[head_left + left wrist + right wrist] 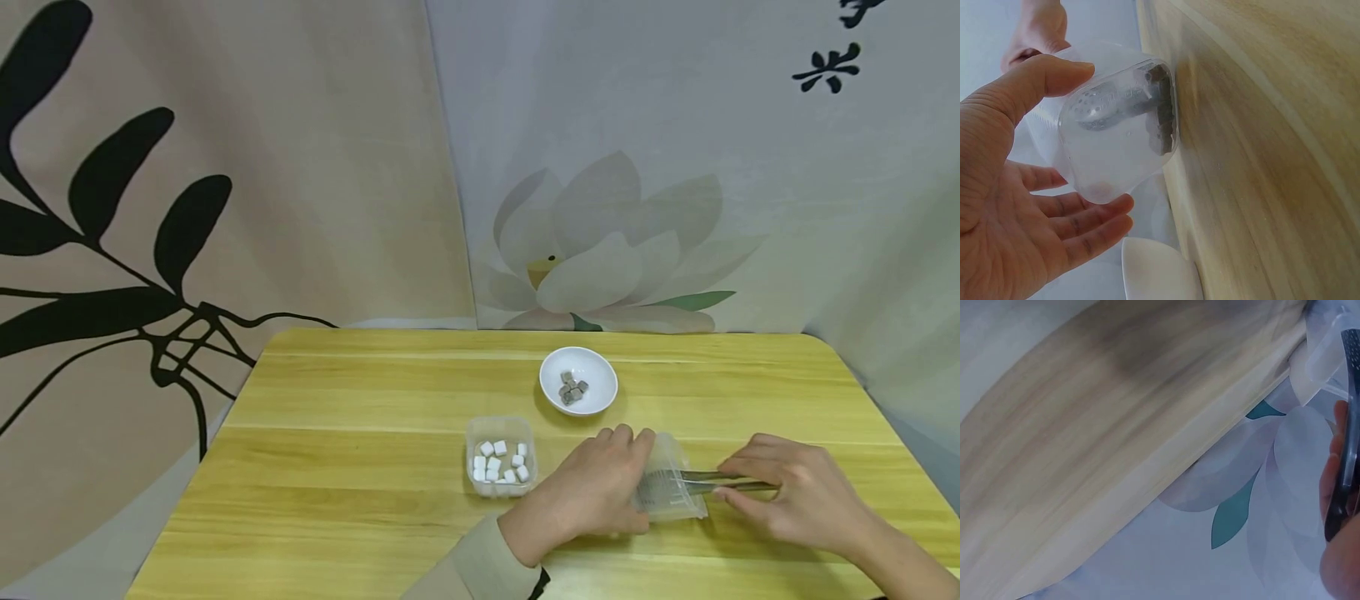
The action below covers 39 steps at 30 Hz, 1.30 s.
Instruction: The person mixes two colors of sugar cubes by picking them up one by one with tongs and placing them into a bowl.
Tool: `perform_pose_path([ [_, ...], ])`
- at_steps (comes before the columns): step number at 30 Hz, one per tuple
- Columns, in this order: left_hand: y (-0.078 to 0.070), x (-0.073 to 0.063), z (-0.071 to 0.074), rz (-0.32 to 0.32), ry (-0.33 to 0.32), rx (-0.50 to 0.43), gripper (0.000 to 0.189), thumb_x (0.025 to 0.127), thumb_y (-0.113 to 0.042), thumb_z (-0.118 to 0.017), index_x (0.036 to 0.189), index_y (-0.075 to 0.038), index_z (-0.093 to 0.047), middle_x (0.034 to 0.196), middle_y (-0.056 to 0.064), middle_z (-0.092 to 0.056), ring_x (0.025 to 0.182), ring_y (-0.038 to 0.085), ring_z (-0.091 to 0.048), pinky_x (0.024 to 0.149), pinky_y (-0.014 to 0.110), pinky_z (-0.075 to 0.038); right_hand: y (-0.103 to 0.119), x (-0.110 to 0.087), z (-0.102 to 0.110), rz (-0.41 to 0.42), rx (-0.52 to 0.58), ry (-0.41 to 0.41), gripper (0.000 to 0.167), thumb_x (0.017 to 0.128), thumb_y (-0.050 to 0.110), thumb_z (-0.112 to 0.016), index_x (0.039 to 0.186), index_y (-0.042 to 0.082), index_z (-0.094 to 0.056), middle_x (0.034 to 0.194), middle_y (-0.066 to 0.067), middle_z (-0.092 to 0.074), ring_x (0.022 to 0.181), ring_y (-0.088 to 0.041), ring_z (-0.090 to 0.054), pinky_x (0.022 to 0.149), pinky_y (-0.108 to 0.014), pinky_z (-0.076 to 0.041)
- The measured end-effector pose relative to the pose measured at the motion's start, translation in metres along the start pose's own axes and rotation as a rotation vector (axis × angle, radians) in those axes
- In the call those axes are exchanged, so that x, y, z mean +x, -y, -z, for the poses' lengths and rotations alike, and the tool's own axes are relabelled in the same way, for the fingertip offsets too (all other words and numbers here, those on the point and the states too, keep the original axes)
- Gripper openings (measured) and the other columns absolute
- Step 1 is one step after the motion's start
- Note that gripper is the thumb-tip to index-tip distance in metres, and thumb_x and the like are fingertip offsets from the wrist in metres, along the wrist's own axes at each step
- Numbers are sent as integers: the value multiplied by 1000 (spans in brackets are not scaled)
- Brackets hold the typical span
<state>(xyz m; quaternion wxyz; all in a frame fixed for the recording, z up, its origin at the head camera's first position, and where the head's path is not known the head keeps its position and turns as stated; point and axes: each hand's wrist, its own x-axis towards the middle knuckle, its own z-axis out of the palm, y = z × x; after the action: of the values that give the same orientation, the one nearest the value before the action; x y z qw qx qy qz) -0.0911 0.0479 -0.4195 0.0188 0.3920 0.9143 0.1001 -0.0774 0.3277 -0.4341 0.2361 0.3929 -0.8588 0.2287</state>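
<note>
My left hand grips a clear plastic container tipped on its side, thumb along one side and fingers on the other. Dark grey-brown pieces lie along its lower wall. From the right, my right hand pinches a pair of metal tongs between thumb and fingers, and their perforated end reaches inside the container among the pieces. In the right wrist view the tongs' handle shows at the edge, dark and curved.
Left of my left hand stands a second clear container with several white cubes. Farther back is a white bowl with several grey cubes. All stand on a wooden table, with a printed curtain behind.
</note>
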Motion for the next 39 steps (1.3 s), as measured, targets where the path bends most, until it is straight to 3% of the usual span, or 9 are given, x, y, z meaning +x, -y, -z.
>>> perform_pose_path([
  [3, 0, 0, 0, 3, 2, 0, 78, 71, -48, -93, 128, -13, -52, 96, -6, -48, 82, 7, -44, 66, 18, -38, -2, -1, 1, 16, 0, -36, 23, 90, 47, -80, 84, 24, -80, 82, 17, -71, 68, 3, -60, 55, -14, -47],
  [10, 1, 1, -2, 6, 15, -17, 79, 72, -47, -92, 131, -13, -52, 97, -6, -48, 83, 7, -45, 67, 18, -39, -3, -6, 12, -55, -29, -56, 19, 84, 43, -86, 84, 25, -80, 81, 19, -70, 68, 7, -58, 55, -14, -47],
  [16, 1, 1, -2, 3, 18, -15, 80, 72, -47, -92, 132, -13, -51, 96, -6, -47, 83, 7, -44, 65, 18, -38, -7, -9, 16, -59, -48, -126, 44, 95, 59, -68, 79, 20, -80, 77, 15, -70, 63, 5, -59, 49, -14, -43],
  [21, 0, 1, -2, 5, 16, -17, 79, 72, -47, -93, 131, -13, -52, 96, -6, -48, 83, 7, -44, 66, 18, -38, -4, -12, 15, -69, -108, -60, 48, 97, 65, -61, 81, 24, -80, 80, 18, -70, 66, 5, -59, 53, -14, -45],
  [25, 0, 1, -3, 3, 10, -14, 79, 71, -47, -93, 130, -14, -52, 96, -6, -48, 83, 7, -45, 66, 18, -39, -2, -11, 12, -48, -133, -12, 43, 95, 64, -65, 83, 26, -80, 82, 18, -70, 67, 2, -60, 54, -16, -46],
  [29, 1, 1, -3, -1, 7, -10, 79, 72, -48, -93, 130, -13, -52, 97, -6, -48, 83, 7, -45, 66, 18, -39, 0, -8, 9, -35, -143, -1, 44, 96, 64, -64, 83, 25, -80, 83, 18, -71, 69, 1, -61, 55, -17, -48],
  [33, 1, 1, -4, -5, 7, -7, 79, 72, -48, -93, 130, -13, -52, 97, -6, -49, 82, 7, -45, 65, 18, -39, 0, -5, 5, -20, -157, 16, 53, 100, 65, -53, 82, 23, -80, 83, 18, -71, 70, 1, -61, 57, -17, -49],
  [39, 1, 1, -3, -2, 11, -7, 78, 72, -47, -92, 130, -13, -52, 96, -6, -47, 82, 7, -44, 65, 18, -38, 0, -4, 2, 4, -141, 6, 52, 102, 61, -53, 80, 22, -79, 80, 17, -70, 68, 1, -60, 55, -16, -48],
])
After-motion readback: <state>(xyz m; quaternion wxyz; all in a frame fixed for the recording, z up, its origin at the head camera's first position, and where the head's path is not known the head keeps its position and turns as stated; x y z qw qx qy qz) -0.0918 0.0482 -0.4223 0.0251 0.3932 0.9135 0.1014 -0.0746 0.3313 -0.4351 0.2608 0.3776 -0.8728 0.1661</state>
